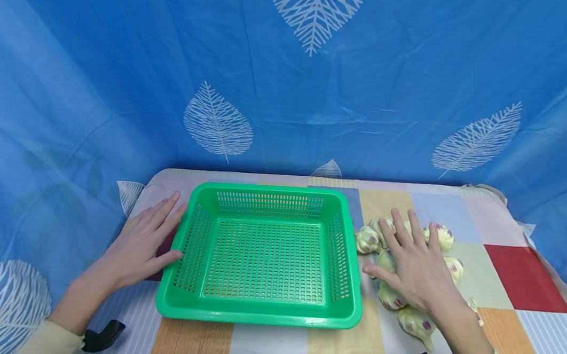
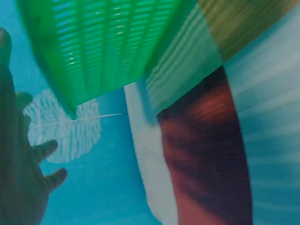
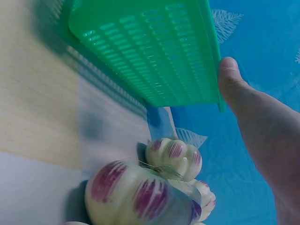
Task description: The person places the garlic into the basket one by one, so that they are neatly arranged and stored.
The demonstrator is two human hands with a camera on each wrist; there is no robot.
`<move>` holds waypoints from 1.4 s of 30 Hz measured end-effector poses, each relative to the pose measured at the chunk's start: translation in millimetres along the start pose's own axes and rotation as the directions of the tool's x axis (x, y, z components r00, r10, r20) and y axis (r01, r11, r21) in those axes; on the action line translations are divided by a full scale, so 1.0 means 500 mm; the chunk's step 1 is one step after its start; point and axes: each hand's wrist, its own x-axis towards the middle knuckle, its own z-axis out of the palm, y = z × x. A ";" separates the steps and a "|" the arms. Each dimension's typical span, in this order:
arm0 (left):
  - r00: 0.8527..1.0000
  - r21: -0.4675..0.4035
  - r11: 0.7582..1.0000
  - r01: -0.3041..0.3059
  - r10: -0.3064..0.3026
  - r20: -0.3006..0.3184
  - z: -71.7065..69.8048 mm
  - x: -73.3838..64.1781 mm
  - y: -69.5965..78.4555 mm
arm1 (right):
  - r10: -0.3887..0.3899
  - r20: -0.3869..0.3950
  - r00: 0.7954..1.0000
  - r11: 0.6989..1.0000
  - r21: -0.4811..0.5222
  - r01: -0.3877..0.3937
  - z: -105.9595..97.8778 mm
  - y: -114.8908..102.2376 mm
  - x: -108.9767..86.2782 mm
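In the head view a green plastic basket with slotted walls and nothing in it sits on the table. My left hand hovers at its left side, fingers spread, with the thumb near the rim. My right hand is spread over a pile of garlic bulbs to the right of the basket, partly hiding them. White bulbs with purple streaks show close up in the right wrist view, below the thumb. Neither hand holds anything. Whether the right fingers touch the bulbs I cannot tell.
A patchwork-patterned cloth covers the table. Behind and beside it hangs a blue curtain with white leaf prints. Black straps or mounts sit at both wrists.
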 end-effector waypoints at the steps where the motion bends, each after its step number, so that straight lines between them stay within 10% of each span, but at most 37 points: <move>1: 1.000 -0.031 0.999 -0.013 0.013 0.002 0.005 0.002 -0.001 | 0.007 0.005 1.000 1.000 0.005 -0.007 0.001 0.000 -0.002; 10: 0.996 -0.256 0.964 -0.072 0.082 0.028 0.044 0.007 -0.007 | 0.072 0.039 0.997 0.993 0.093 -0.076 0.011 -0.005 -0.027; 23: 0.999 -0.417 0.909 0.000 0.021 0.046 0.071 0.006 -0.006 | 0.171 -0.028 0.985 0.947 0.281 -0.157 0.010 0.041 -0.092; 36: 1.000 -0.506 0.863 0.009 0.006 0.027 0.080 0.004 -0.005 | 0.413 -0.027 0.910 0.783 0.521 -0.339 0.017 0.081 -0.209; 42: 1.000 -0.524 0.851 0.003 0.009 0.022 0.082 0.004 -0.005 | 0.538 0.037 0.842 0.681 0.569 -0.461 0.021 0.094 -0.263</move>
